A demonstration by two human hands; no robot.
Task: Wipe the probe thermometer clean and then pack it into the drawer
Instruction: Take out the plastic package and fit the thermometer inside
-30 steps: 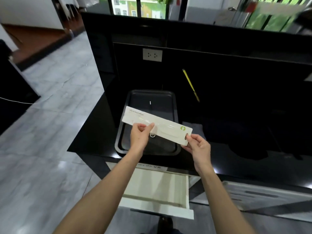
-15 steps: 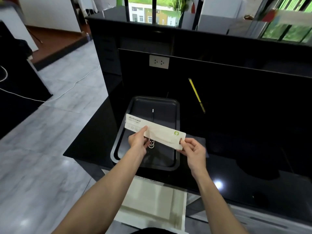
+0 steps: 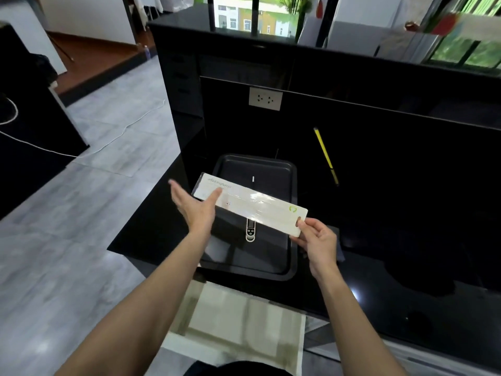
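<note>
A long white package (image 3: 252, 204) hangs over a black tray (image 3: 291, 256), pinched at its right end by my right hand (image 3: 317, 244). My left hand (image 3: 193, 206) is spread flat, fingers apart, against the package's left part without gripping it. Under the package the probe thermometer (image 3: 250, 231) lies in the tray, its black-and-white handle toward me and its thin metal tip (image 3: 253, 179) showing beyond the package; the middle is hidden. Below the counter edge a pale drawer (image 3: 241, 324) stands pulled out.
The tray sits on a glossy black counter (image 3: 393, 280) backed by a dark wall with a white socket (image 3: 265, 98). A yellow stick (image 3: 325, 154) leans on that wall. Grey tiled floor with a white cable (image 3: 81, 154) lies to the left.
My left hand has let go of the package and opened flat beside it. The package has lifted and shifted, so more of the thermometer's handle shows. My view has tilted upward.
</note>
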